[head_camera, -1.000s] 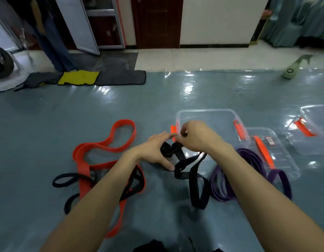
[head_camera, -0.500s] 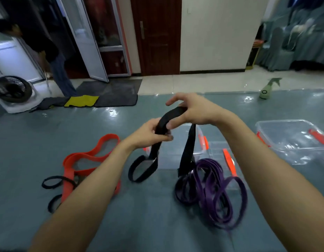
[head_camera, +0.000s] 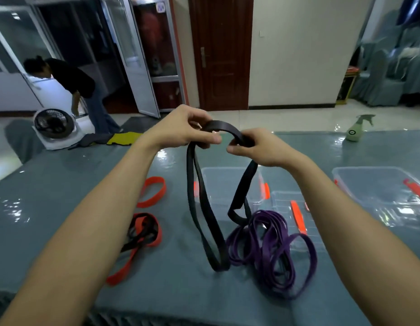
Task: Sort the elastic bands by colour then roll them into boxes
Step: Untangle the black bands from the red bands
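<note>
Both hands hold a black elastic band (head_camera: 205, 208) up above the table. My left hand (head_camera: 183, 128) pinches its top left and my right hand (head_camera: 256, 147) grips its top right. Two loops of the band hang down to the table. A heap of purple bands (head_camera: 270, 245) lies under the right loop. An orange band (head_camera: 155, 189), tangled with another black band (head_camera: 143, 231), lies to the left under my left forearm. A clear box (head_camera: 228, 175) stands behind the hanging band, a clear lid (head_camera: 284, 203) with an orange clip beside it.
A second clear box (head_camera: 378, 182) with orange clips stands at the right. A green spray bottle (head_camera: 356, 128) stands at the table's far right edge. Beyond the table a person (head_camera: 70, 85) bends over beside a white fan (head_camera: 55, 128).
Both hands have lifted the black band higher off the table and moved apart along it. The loops now hang longer. The view has tilted up.
</note>
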Motion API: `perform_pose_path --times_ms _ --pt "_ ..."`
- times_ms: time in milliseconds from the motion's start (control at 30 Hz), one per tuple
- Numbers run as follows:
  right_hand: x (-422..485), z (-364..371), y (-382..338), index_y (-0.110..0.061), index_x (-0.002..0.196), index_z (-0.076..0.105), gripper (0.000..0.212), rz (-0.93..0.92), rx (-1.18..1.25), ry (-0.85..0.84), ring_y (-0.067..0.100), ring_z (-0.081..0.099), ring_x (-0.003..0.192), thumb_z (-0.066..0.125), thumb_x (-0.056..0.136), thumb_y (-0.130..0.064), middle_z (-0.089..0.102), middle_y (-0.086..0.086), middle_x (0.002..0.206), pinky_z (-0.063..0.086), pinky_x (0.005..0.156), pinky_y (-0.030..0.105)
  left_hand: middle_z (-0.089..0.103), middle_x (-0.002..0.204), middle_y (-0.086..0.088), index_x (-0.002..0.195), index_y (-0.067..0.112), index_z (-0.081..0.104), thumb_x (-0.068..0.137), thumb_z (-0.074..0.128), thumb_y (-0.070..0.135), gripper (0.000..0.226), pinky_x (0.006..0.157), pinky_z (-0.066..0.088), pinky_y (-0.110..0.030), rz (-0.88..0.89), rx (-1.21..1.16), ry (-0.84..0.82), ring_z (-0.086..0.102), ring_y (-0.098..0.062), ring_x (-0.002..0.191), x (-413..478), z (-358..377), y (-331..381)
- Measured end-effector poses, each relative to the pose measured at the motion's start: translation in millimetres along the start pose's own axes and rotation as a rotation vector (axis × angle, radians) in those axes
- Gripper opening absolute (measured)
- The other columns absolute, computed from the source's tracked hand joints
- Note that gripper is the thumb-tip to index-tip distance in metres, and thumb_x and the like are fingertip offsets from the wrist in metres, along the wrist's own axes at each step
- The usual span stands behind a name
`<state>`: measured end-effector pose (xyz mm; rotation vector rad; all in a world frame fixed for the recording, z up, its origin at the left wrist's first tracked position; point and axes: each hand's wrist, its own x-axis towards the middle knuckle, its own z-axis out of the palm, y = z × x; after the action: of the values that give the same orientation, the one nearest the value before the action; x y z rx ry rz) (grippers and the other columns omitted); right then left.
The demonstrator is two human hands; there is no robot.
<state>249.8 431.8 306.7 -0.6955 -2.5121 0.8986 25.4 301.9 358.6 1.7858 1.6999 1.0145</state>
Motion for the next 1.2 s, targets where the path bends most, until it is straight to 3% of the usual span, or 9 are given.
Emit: perform_pose_path --times_ms 167,267,400,600,700,833,967,1067,1200 --pt "-3 -14 -13 -0.014 0.097 0.074 0.033 -0.006 -0.029 0.095 0.015 0.053 0.067 0.085 0.09 -0.044 0.06 0.009 0.076 0.039 0.064 0.035 0.072 0.076 0.01 0.097 0.037 0.083 0.078 0.093 0.059 0.031 0.072 0.051 -0.029 -0.048 0.5 -0.049 0.066 -0.002 0.07 4 -27 11" --pt "-1 -14 -28 -0.016 0.098 0.073 0.023 -0.021 -0.018 0.152 0.014 0.054 0.067 0.085 0.092 -0.035 0.06 0.001 0.075 0.04 0.065 0.034 0.072 0.084 0.006 0.103 0.03 0.079 0.087 0.087 0.056 0.032 0.08 0.051 -0.035 0.039 0.234 -0.03 0.065 -0.008 0.078 1 -25 16" --pt "1 -9 -38 -0.018 0.093 0.072 0.019 -0.05 0.005 0.116 0.004 0.047 0.056 0.082 0.095 -0.034 0.054 -0.009 0.066 0.035 0.056 0.023 0.071 0.085 -0.009 0.096 0.022 0.072 0.085 0.094 0.044 0.033 0.079 0.05 -0.039 0.007 0.225 -0.15 0.065 -0.013 0.077 -4 -25 12" --pt "-4 14 -35 -0.032 0.108 0.075 0.029 -0.047 0.075 0.142 -0.004 0.058 0.064 0.086 0.087 -0.047 0.061 -0.03 0.068 0.042 0.067 0.021 0.074 0.078 0.003 0.097 0.014 0.075 0.091 0.09 0.022 0.018 0.076 0.06 -0.032 0.079 -0.098 -0.005 0.073 -0.017 0.075 -12 -19 7" --pt "-15 48 -29 -0.032 0.121 0.072 0.061 0.011 0.323 0.137 0.002 0.071 0.088 0.09 0.072 -0.064 0.075 -0.014 0.097 0.053 0.083 0.026 0.081 0.089 -0.007 0.108 0.005 0.075 0.091 0.089 0.018 0.026 0.083 0.064 -0.033 0.103 -0.227 0.037 0.081 -0.026 0.086 -12 -8 13" --pt "-25 105 -23 -0.016 0.129 0.071 0.079 0.063 0.52 0.063 0.008 0.077 0.105 0.093 0.066 -0.058 0.08 0.005 0.115 0.06 0.091 0.022 0.081 0.094 -0.012 0.109 0.004 0.07 0.092 0.088 0.017 0.028 0.09 0.067 -0.043 0.154 -0.383 0.123 0.082 -0.032 0.096 -8 10 21" --pt "-34 143 -15 -0.007 0.109 0.077 0.05 0.123 0.644 0.063 0.014 0.079 0.089 0.098 0.073 -0.033 0.079 0.016 0.109 0.062 0.075 0.022 0.079 0.088 -0.009 0.104 0.009 0.07 0.086 0.093 0.027 0.034 0.074 0.065 -0.033 0.153 -0.401 0.168 0.079 -0.024 0.083 -3 18 25" --pt "-41 153 -3 -0.014 0.099 0.08 0.024 0.186 0.544 0.098 0.015 0.078 0.084 0.093 0.08 -0.019 0.081 0.01 0.095 0.065 0.083 0.035 0.072 0.07 0.003 0.097 0.016 0.07 0.076 0.098 0.047 0.047 0.055 0.054 -0.029 0.142 -0.236 0.173 0.068 -0.016 0.06 -5 14 30" --pt "-48 139 14 -0.016 0.101 0.08 0.02 0.256 0.512 0.122 0.013 0.075 0.08 0.087 0.083 -0.021 0.08 0.002 0.085 0.062 0.082 0.032 0.073 0.07 0.007 0.097 0.019 0.076 0.078 0.097 0.047 0.04 0.057 0.056 -0.034 0.14 -0.029 0.191 0.068 -0.021 0.058 -12 -7 31"
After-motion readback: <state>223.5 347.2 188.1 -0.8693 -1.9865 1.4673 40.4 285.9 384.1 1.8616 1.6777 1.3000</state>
